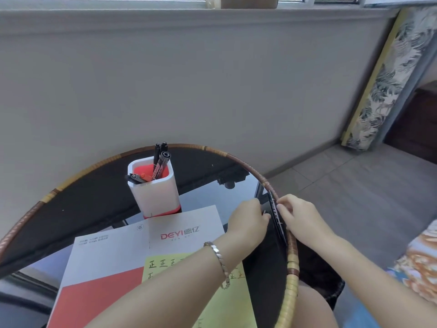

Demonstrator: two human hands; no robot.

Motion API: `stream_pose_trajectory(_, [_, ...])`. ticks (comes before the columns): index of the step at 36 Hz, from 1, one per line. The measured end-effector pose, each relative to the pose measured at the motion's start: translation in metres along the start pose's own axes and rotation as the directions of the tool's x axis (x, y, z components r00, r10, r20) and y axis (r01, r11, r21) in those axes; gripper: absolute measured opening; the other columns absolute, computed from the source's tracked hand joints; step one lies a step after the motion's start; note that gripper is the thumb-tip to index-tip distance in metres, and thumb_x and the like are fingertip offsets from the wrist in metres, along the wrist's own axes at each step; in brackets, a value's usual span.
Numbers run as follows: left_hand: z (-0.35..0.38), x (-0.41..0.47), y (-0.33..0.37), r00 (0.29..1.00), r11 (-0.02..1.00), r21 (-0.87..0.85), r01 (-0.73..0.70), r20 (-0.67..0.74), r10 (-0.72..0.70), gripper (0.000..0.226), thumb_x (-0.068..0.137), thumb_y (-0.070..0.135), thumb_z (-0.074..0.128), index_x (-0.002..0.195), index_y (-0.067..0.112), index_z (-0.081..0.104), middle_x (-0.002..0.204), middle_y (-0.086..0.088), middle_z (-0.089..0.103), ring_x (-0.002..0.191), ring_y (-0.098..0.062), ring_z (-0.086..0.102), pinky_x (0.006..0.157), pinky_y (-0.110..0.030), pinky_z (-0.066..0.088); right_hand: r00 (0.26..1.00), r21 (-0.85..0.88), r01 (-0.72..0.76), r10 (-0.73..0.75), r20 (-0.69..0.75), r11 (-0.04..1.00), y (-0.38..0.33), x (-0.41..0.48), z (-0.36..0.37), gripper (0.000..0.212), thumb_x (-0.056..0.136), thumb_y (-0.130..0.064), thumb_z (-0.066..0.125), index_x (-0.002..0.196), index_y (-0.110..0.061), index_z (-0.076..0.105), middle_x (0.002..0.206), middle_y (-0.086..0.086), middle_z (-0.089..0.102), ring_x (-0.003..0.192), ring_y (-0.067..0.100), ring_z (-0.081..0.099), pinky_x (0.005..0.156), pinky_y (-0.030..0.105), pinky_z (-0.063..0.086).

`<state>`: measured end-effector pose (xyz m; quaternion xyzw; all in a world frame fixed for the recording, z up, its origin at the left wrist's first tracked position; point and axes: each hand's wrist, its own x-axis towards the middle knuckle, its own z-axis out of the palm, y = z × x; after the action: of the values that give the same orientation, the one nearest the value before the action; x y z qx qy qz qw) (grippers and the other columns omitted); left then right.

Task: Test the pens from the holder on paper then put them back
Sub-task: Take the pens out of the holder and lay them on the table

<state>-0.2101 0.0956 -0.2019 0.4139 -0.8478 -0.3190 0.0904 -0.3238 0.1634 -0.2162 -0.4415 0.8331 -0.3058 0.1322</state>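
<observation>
A white pen holder (155, 195) with a red inside stands at the back of the round table and holds several black pens (160, 162). In front of it lies a white and red booklet (113, 254) with a yellow paper sheet (227, 301) on it, marked with written characters. One black pen (275, 215) lies along the table's right rim. My right hand (301, 218) pinches this pen with its fingertips. My left hand (248, 222), with a bracelet on the wrist, has curled fingers just left of the pen; whether they hold anything is hidden.
The table has a dark glass top (89, 209) and a woven rattan rim (292, 273). A grey wall stands close behind it. A patterned panel (387, 81) leans at the far right above a tiled floor (350, 185).
</observation>
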Motion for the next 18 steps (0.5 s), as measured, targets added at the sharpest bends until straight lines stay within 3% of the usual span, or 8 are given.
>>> stream_pose_trajectory(4, [-0.009, -0.012, -0.002, 0.997, 0.997, -0.033, -0.074, 0.010, 0.074, 0.024, 0.091, 0.032, 0.051, 0.104, 0.012, 0.055, 0.098, -0.003, 0.057, 0.091, -0.022, 0.056, 0.079, -0.034, 0.047, 0.999, -0.043, 0.045, -0.045, 0.007, 0.998, 0.000, -0.005, -0.005, 0.020, 0.091, -0.019, 0.049, 0.108, -0.015, 0.059, 0.093, 0.000, 0.058, 0.084, 0.016, 0.051, 0.073, 0.025, 0.036])
stream_pose_trajectory(10, [-0.061, -0.053, -0.029, 0.981, 0.980, 0.029, -0.195, 0.001, 0.195, 0.020, 0.092, 0.032, 0.047, 0.108, 0.024, 0.055, 0.099, 0.010, 0.058, 0.091, -0.008, 0.054, 0.082, -0.031, 0.049, 0.979, -0.064, 0.200, -0.197, 0.043, 0.978, -0.032, -0.017, -0.009, 0.018, 0.091, -0.021, 0.051, 0.107, -0.022, 0.058, 0.077, -0.010, 0.055, 0.070, 0.003, 0.051, 0.059, 0.016, 0.038])
stream_pose_trajectory(16, [-0.129, -0.092, -0.077, 0.979, 0.989, 0.074, -0.125, -0.152, 0.135, 0.013, 0.091, 0.031, 0.050, 0.101, 0.033, 0.058, 0.086, 0.020, 0.058, 0.079, 0.007, 0.053, 0.072, -0.019, 0.048, 0.915, -0.011, 0.390, -0.386, 0.121, 0.921, -0.104, -0.021, 0.005, 0.017, 0.092, -0.027, 0.050, 0.107, -0.024, 0.057, 0.073, -0.017, 0.052, 0.066, -0.001, 0.050, 0.059, 0.011, 0.041])
stream_pose_trajectory(18, [-0.146, -0.103, -0.093, 0.971, 0.993, 0.077, -0.087, -0.218, 0.102, 0.012, 0.091, 0.029, 0.051, 0.098, 0.033, 0.060, 0.084, 0.020, 0.059, 0.078, 0.008, 0.054, 0.071, -0.018, 0.047, 0.881, -0.010, 0.462, -0.458, 0.115, 0.887, -0.131, -0.018, 0.015, 0.021, 0.091, -0.028, 0.051, 0.110, -0.023, 0.057, 0.075, -0.016, 0.051, 0.065, -0.001, 0.048, 0.062, 0.016, 0.042])
